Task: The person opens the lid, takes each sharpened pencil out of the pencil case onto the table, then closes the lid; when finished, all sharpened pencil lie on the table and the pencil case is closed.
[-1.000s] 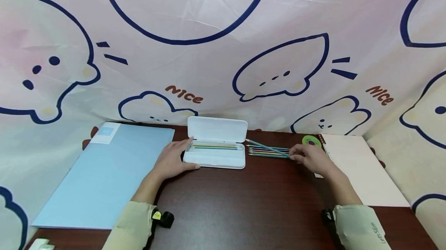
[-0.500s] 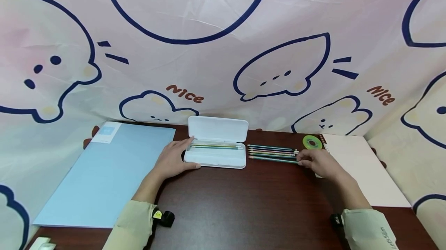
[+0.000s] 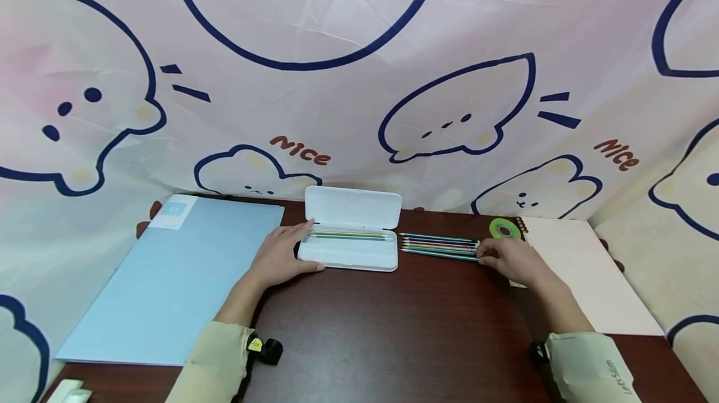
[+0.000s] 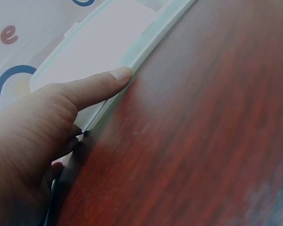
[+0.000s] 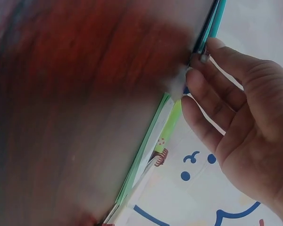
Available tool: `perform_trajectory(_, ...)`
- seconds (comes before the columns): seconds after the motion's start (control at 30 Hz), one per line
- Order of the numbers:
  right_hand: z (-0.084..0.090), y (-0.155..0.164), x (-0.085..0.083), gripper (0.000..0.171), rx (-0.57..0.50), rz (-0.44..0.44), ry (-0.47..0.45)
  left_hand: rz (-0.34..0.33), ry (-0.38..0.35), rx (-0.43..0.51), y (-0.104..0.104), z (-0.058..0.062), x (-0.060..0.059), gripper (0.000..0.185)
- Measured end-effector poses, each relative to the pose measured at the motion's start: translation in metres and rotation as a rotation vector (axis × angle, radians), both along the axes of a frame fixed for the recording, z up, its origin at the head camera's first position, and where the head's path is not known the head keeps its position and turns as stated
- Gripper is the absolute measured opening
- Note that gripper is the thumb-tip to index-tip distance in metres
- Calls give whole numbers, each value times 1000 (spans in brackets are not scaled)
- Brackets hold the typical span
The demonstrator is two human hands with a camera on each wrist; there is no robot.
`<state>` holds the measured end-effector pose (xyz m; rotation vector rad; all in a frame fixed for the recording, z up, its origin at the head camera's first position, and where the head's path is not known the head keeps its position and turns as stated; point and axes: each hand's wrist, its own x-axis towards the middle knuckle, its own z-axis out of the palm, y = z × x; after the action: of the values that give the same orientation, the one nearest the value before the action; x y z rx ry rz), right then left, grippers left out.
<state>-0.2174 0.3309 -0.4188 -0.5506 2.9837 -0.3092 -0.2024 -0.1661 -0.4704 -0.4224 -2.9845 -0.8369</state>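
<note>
A white pencil case lies with its lid up against the back cloth; a few pencils are inside. My left hand grips its left end, the thumb along the front edge and the fingers at the rear. Right of the case, several coloured pencils form a row, with tips toward the case. My right hand pinches the rear end of the teal pencil at the front of that row. In the right wrist view, thumb and index finger meet at the pencil end, other fingers loosely bent.
A large light-blue folder covers the left of the dark wooden table. At right lie a green tape roll and a spiral sketchbook. A white object shows at the lower left. Patterned cloth hangs close behind.
The teal pencil, slanted across the others a second ago, now lies alongside them at the front of the row. My right hand shifted right and slightly nearer; my left stayed on the case.
</note>
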Motion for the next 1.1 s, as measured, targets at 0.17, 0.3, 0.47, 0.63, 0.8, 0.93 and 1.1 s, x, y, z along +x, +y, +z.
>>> perform_trajectory(0.17, 0, 0, -2, 3, 15, -19, 17, -2, 7, 1, -1, -1, -1, 105)
perform_trajectory(0.3, -1, -2, -6, 8, 49, -20, 34, 1, 6, 1, -2, -1, -1, 105)
perform_trajectory(0.47, -2, -3, -10, 11, 78, -32, 38, -2, 2, -1, -2, -1, -1, 106)
perform_trajectory(0.63, 2, -4, -10, 8, 57, -67, 30, -5, -10, -5, -1, -1, -2, 106)
perform_trajectory(0.8, 7, -12, -11, 6, -69, -106, 42, -5, 5, 0, -2, 0, -3, 105)
perform_trajectory(0.93, 9, -25, -11, 13, -162, -81, 29, -4, 2, 2, -3, -1, -3, 105)
perform_trajectory(1.1, 6, -43, -12, 18, -239, -63, -3, -2, -12, -5, -1, -2, -3, 106)
